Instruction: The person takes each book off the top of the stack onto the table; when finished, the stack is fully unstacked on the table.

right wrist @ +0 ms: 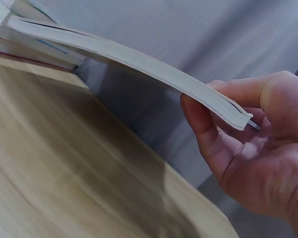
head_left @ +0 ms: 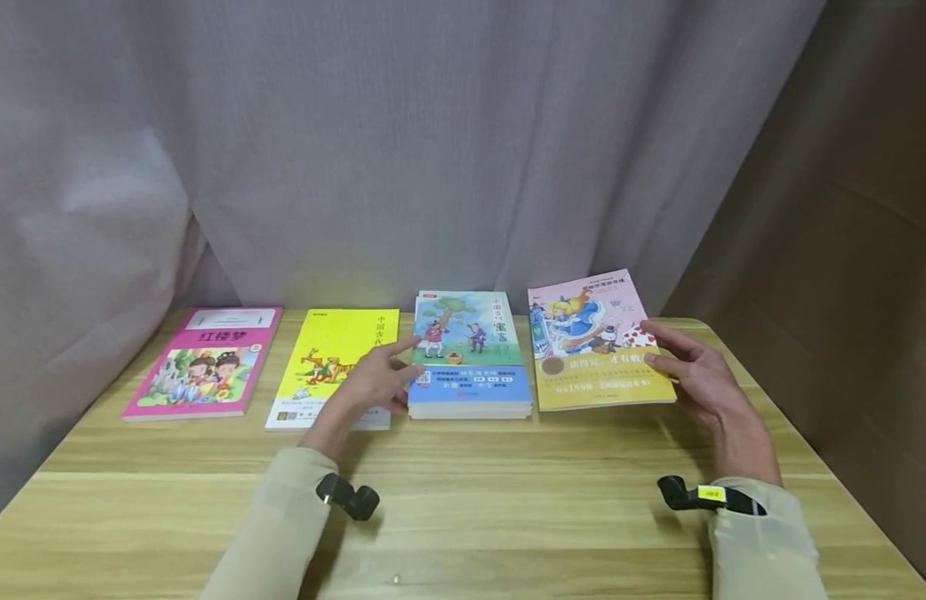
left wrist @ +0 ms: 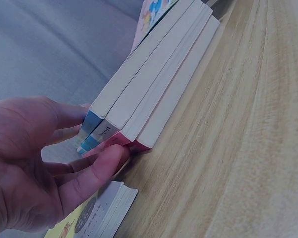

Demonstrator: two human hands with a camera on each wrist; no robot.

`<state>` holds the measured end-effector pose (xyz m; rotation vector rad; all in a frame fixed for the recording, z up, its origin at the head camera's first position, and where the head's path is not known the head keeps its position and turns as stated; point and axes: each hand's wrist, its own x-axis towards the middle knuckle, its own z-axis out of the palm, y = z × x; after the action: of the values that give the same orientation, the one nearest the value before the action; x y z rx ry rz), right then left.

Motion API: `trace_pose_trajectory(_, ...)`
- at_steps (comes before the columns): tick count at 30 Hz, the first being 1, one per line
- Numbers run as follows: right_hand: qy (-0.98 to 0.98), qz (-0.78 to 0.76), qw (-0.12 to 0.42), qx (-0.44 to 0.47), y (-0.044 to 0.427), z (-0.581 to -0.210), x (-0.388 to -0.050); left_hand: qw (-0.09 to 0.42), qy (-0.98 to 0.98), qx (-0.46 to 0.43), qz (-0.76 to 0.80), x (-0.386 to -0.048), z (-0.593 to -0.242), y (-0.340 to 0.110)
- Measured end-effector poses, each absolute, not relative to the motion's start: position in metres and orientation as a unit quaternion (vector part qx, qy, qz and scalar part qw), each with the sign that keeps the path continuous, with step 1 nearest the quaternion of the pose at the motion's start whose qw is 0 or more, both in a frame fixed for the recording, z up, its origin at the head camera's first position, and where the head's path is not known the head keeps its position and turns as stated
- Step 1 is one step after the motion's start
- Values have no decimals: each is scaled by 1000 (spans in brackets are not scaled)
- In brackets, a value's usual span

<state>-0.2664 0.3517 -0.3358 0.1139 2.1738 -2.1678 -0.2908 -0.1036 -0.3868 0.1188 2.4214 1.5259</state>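
A pink and yellow book is held by its right edge in my right hand, thumb on one face and fingers on the other. In the right wrist view this book hangs tilted above the table, bending slightly, with the right hand at its near end. My left hand touches the left side of a stack of books topped by a green and blue one. The left wrist view shows the left hand's fingers at the corners of that stack.
To the left on the wooden table lie a yellow book and, farther left, a pink-bordered book. A grey curtain hangs behind the table's back edge.
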Motion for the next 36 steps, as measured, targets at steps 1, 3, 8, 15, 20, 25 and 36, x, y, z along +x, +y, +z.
trace_pose_trajectory(1,707,-705,36,39,352,-338,-267,138,837,41,528,-291,-387,-104)
trace_pose_trajectory(3,706,-706,40,42,353,-342,-268,138,837,42,528,-291,-387,-104)
trace_pose_trajectory(8,721,-689,48,49,352,-351,-272,137,837,41,528,-290,-387,-103)
trace_pose_trajectory(15,745,-661,63,67,346,-361,-276,136,839,41,526,-290,-387,-102)
trace_pose_trajectory(20,779,-620,57,70,341,-365,-278,136,836,42,529,-290,-387,-102)
trace_pose_trajectory(25,798,-597,55,64,340,-371,-282,138,835,38,531,-290,-387,-102)
trace_pose_trajectory(36,850,-521,24,68,332,-376,-286,136,835,32,531,-291,-389,-103)
